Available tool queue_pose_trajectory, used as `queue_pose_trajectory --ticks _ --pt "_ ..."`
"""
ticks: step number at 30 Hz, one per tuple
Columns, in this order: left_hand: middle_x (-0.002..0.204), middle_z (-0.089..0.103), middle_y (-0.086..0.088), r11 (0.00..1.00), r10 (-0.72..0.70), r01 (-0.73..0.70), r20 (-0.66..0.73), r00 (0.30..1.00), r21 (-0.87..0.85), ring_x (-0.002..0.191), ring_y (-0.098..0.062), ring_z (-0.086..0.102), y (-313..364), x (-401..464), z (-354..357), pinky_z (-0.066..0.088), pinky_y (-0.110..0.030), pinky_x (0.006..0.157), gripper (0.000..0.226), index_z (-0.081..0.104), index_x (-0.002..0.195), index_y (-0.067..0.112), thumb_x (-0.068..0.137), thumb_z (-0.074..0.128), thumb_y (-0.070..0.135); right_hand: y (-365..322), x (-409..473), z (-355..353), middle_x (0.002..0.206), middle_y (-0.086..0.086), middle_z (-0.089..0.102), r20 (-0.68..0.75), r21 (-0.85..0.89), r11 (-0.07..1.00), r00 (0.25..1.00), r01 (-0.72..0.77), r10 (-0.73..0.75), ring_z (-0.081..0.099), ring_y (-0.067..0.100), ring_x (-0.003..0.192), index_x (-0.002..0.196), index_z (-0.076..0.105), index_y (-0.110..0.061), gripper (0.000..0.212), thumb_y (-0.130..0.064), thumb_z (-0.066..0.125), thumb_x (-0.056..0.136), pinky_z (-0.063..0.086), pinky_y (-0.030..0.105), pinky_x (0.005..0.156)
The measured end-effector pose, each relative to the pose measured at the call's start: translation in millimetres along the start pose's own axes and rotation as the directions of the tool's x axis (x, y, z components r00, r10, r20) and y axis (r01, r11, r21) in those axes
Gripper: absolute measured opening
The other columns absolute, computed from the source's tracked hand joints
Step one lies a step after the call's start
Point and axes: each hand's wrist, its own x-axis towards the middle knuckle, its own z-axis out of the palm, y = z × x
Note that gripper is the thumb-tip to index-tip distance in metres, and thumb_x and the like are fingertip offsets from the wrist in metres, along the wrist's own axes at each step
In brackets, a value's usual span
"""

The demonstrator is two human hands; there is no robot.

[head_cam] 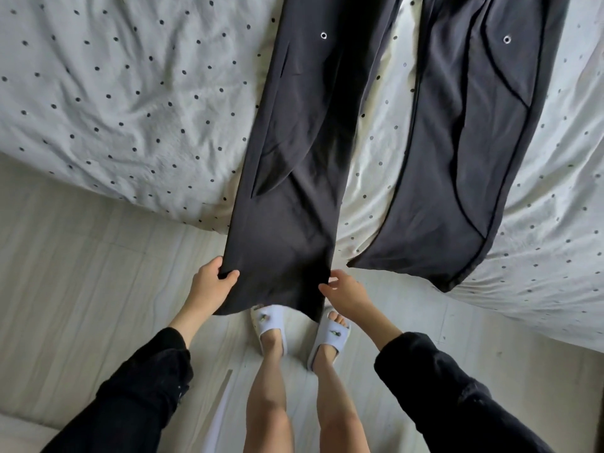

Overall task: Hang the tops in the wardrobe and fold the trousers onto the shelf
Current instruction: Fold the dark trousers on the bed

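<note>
The dark trousers (376, 132) lay spread lengthwise on the bed (114, 103), both legs running from twelve o'clock down toward six, their cuffs hanging past the mattress edge over the floor (81, 263). A strip of dotted bedding showed between the two legs, so they lay apart. At seven o'clock of the nearer leg's cuff, the left hand (209, 289) pinched the corner, thumb on top and fingers curled under the cloth. At five o'clock of that same cuff, the right hand (343, 292) touched the opposite corner with bent fingers; whether it actually gripped the fabric could not be told. The other leg's cuff hung free at three o'clock from the hands, untouched.

The trousers were charcoal black, smooth with soft creases, with darker piped seams on the right-hand leg and a small metal eyelet high on each leg.

The bedding was white with small dark dots and rumpled. The floor was pale wood-look planking, open on the left side. Two feet in white slippers (271, 328) stood directly below the held cuff, and black sleeves (137, 387) covered both forearms.
</note>
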Motion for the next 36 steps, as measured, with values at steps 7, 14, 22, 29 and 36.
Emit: queue_pose_trajectory --ticks 7,14,22,29,36 --pt "0.071 0.058 -0.012 0.995 0.072 -0.075 -0.049 0.996 -0.061 0.067 -0.024 0.056 20 -38 21 0.037 -0.027 0.054 0.022 0.052 0.081 -0.005 0.089 0.060 0.013 -10 -26 -8 0.132 0.006 0.055 -0.027 0.169 0.983 0.997 0.071 -0.067 0.050 0.024 0.120 0.136 0.047 -0.015 0.039 -0.026 0.042 0.099 0.039 0.026 0.092" --pt "0.070 0.058 -0.015 0.979 0.168 -0.169 -0.015 0.986 -0.117 0.063 -0.021 0.050 66 -81 54 0.039 -0.022 0.056 0.024 0.050 0.076 -0.003 0.088 0.062 0.014 7 -58 -36 0.105 0.009 0.068 -0.073 0.332 0.934 0.991 0.132 -0.114 0.060 0.017 0.088 0.120 0.060 -0.006 0.031 -0.014 0.039 0.098 0.042 0.023 0.076" --pt "0.053 0.028 0.002 0.907 0.419 -0.420 0.028 0.908 0.027 0.050 -0.012 0.028 154 -121 129 0.023 -0.022 0.049 0.050 0.025 0.054 0.017 0.089 0.061 0.014 85 -103 -80 0.102 0.008 0.066 -0.113 0.497 0.849 0.983 0.180 -0.143 0.063 0.016 0.088 0.114 0.060 -0.011 0.023 -0.016 0.045 0.097 0.046 0.018 0.071" --pt "0.056 0.044 -0.013 0.954 0.298 -0.284 0.200 0.934 -0.095 0.070 -0.040 0.064 210 -101 195 0.056 -0.049 0.075 0.045 0.035 0.049 0.014 0.083 0.064 0.021 148 -105 -103 0.118 -0.007 0.055 -0.204 0.565 0.790 0.968 0.238 -0.146 0.056 0.013 0.111 0.122 0.050 -0.020 0.042 -0.023 0.068 0.085 0.045 0.020 0.088" --pt "0.071 0.061 -0.015 0.951 0.306 -0.306 0.223 0.926 -0.035 0.076 -0.025 0.071 254 -90 233 0.057 -0.026 0.066 0.037 0.047 0.060 0.002 0.089 0.062 0.018 161 -63 -107 0.110 0.005 0.060 -0.626 0.232 0.946 0.779 0.228 -0.034 0.057 0.024 0.103 0.115 0.052 -0.011 0.029 -0.030 0.055 0.092 0.045 0.043 0.085"
